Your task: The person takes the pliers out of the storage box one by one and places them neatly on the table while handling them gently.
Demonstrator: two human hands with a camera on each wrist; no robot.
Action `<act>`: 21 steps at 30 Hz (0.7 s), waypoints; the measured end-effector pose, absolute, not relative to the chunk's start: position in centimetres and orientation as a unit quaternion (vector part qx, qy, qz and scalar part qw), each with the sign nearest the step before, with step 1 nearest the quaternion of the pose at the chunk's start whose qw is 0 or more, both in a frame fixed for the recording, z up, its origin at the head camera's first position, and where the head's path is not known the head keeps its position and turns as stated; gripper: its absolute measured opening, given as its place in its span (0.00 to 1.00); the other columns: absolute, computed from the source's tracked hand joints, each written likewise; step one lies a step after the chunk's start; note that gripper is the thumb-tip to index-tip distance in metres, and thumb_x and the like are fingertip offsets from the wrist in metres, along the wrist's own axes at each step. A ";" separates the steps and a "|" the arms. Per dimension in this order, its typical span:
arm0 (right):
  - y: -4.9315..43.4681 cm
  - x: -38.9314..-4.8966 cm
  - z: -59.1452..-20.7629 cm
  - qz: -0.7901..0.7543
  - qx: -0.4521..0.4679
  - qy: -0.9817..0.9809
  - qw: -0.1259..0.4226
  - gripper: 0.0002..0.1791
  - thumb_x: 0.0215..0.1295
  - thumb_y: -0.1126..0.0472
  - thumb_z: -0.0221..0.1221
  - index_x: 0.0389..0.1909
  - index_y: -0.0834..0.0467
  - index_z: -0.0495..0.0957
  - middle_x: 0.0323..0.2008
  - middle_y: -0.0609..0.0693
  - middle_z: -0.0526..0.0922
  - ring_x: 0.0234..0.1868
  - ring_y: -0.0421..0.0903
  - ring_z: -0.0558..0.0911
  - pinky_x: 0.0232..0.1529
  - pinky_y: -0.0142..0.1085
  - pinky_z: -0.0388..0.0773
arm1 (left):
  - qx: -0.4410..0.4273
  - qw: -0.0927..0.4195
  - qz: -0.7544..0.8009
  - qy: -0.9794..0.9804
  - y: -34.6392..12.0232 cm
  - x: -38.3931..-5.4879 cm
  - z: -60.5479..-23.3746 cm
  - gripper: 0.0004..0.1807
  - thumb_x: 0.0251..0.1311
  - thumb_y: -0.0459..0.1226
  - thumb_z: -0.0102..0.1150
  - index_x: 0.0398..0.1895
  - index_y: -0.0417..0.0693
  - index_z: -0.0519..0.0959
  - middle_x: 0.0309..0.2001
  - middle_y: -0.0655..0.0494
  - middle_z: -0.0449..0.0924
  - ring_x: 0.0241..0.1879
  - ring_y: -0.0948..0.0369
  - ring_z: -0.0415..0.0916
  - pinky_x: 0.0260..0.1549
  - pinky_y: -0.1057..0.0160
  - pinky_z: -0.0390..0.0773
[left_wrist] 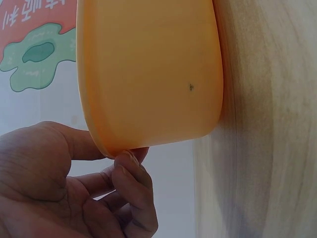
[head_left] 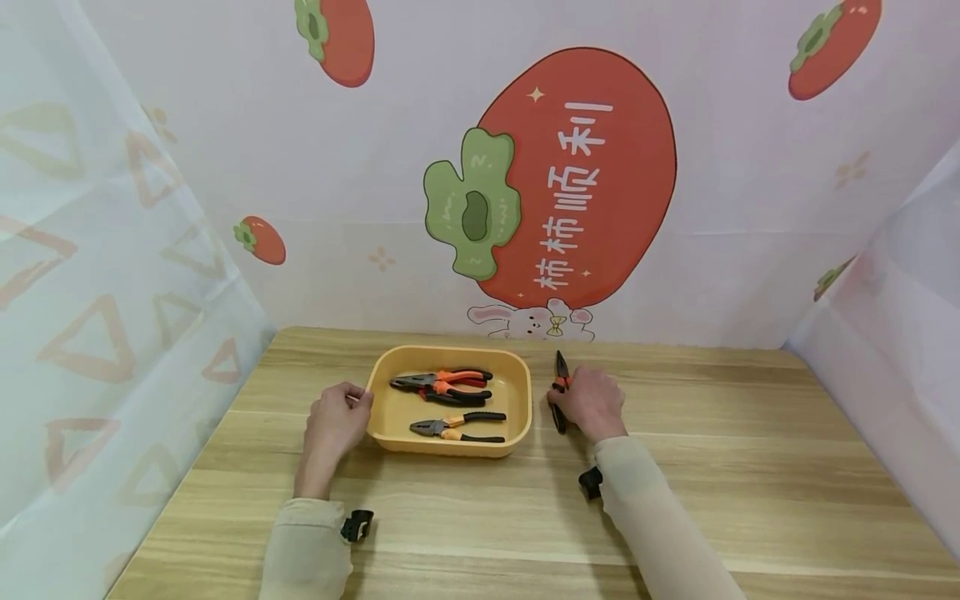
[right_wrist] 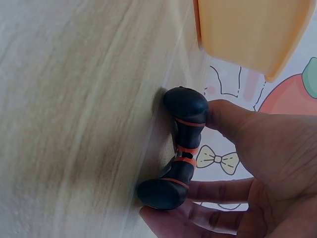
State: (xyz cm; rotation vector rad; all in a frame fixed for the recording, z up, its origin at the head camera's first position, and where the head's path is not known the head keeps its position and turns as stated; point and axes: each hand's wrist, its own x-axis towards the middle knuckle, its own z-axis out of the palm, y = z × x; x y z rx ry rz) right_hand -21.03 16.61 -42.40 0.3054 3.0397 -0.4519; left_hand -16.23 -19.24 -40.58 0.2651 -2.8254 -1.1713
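Note:
A yellow plastic bin [head_left: 450, 448] sits on the table, and my left hand [head_left: 336, 423] pinches its left rim between thumb and fingers. In the left wrist view the bin's end wall [left_wrist: 153, 74] rises above the fingertips. To the right of the bin, my right hand [head_left: 596, 404] grips pliers [head_left: 561, 365] with a tapered nose pointing away from me. Their black and orange handles [right_wrist: 185, 109] are spread, with the thumb against one and fingers at the other. The handles lie at or just above the tabletop; contact cannot be told.
Inside the bin lie orange-and-black pliers [head_left: 444, 387] overlapping a red-and-black pair [head_left: 457, 401], and a yellow-and-black pair [head_left: 452, 423] nearer me. The wooden table [head_left: 735, 483] ends at a printed cloth backdrop [head_left: 720, 283]; cloth also hangs at both sides.

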 end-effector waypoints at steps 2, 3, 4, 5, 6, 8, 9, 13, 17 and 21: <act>16.6 -20.9 -42.4 -0.148 0.100 0.984 0.028 0.26 0.60 0.40 0.68 0.25 0.59 0.73 0.21 0.53 0.74 0.22 0.51 0.75 0.21 0.39 0.67 | 0.086 0.036 -0.382 -0.920 -19.3 -16.2 -40.6 0.15 0.71 0.40 0.54 0.44 0.37 0.82 0.34 0.46 0.83 0.30 0.54 0.79 0.27 0.57 0.73; 16.6 -20.9 -42.4 -0.147 0.101 0.984 0.029 0.27 0.60 0.39 0.68 0.25 0.59 0.73 0.21 0.53 0.73 0.22 0.51 0.75 0.22 0.40 0.67 | 0.086 0.036 -0.381 -0.920 -19.3 -16.2 -40.6 0.15 0.71 0.40 0.54 0.44 0.37 0.82 0.34 0.46 0.83 0.30 0.54 0.79 0.27 0.57 0.73; 16.6 -20.9 -42.3 -0.146 0.103 0.983 0.031 0.28 0.60 0.38 0.68 0.25 0.58 0.73 0.21 0.53 0.73 0.22 0.51 0.74 0.22 0.39 0.66 | 0.086 0.036 -0.382 -0.920 -19.3 -16.3 -40.6 0.15 0.71 0.40 0.54 0.44 0.37 0.82 0.34 0.46 0.83 0.30 0.54 0.79 0.27 0.57 0.73; 16.7 -20.8 -42.3 -0.145 0.104 0.983 0.033 0.28 0.60 0.37 0.68 0.25 0.58 0.73 0.21 0.53 0.73 0.22 0.51 0.74 0.23 0.40 0.66 | 0.087 0.036 -0.382 -0.919 -19.3 -16.3 -40.7 0.15 0.71 0.40 0.54 0.44 0.37 0.82 0.34 0.46 0.83 0.29 0.54 0.78 0.27 0.57 0.73; 16.7 -20.8 -42.3 -0.142 0.107 0.983 0.035 0.29 0.60 0.36 0.67 0.24 0.58 0.72 0.20 0.53 0.72 0.23 0.51 0.74 0.23 0.40 0.65 | 0.086 0.035 -0.383 -0.919 -19.2 -16.3 -40.7 0.15 0.71 0.40 0.54 0.44 0.36 0.82 0.34 0.46 0.83 0.29 0.54 0.78 0.26 0.58 0.73; 16.7 -20.6 -42.1 -0.136 0.111 0.984 0.037 0.30 0.60 0.34 0.66 0.23 0.57 0.72 0.20 0.52 0.71 0.23 0.51 0.74 0.24 0.40 0.64 | 0.086 0.036 -0.384 -0.919 -19.2 -16.3 -40.7 0.15 0.71 0.40 0.54 0.44 0.36 0.82 0.33 0.46 0.83 0.28 0.55 0.78 0.25 0.58 0.73; 16.8 -20.5 -42.0 -0.134 0.111 0.984 0.037 0.30 0.60 0.33 0.66 0.23 0.57 0.72 0.20 0.52 0.71 0.23 0.51 0.74 0.24 0.40 0.64 | 0.086 0.036 -0.383 -0.919 -19.2 -16.3 -40.7 0.15 0.71 0.40 0.54 0.44 0.36 0.82 0.33 0.46 0.82 0.27 0.55 0.78 0.25 0.58 0.73; 16.8 -20.2 -41.5 -0.133 0.108 0.985 0.031 0.31 0.60 0.32 0.65 0.21 0.56 0.70 0.19 0.51 0.69 0.23 0.51 0.74 0.25 0.41 0.63 | 0.086 0.039 -0.384 -0.919 -19.2 -16.3 -40.6 0.14 0.71 0.40 0.54 0.43 0.36 0.82 0.31 0.47 0.82 0.26 0.55 0.77 0.24 0.59 0.73; 16.8 -19.9 -41.1 -0.144 0.102 0.984 0.019 0.31 0.61 0.34 0.65 0.18 0.55 0.68 0.18 0.50 0.67 0.23 0.50 0.73 0.25 0.41 0.62 | 0.085 0.039 -0.385 -0.918 -19.2 -16.3 -40.7 0.14 0.71 0.40 0.54 0.43 0.36 0.82 0.32 0.47 0.82 0.26 0.55 0.78 0.24 0.59 0.73; 16.8 -19.6 -40.6 -0.152 0.097 0.984 0.010 0.30 0.63 0.36 0.65 0.17 0.54 0.68 0.17 0.50 0.67 0.22 0.50 0.73 0.25 0.41 0.61 | 0.084 0.040 -0.386 -0.918 -19.2 -16.3 -40.7 0.14 0.71 0.40 0.54 0.44 0.36 0.82 0.32 0.47 0.83 0.27 0.55 0.78 0.25 0.59 0.73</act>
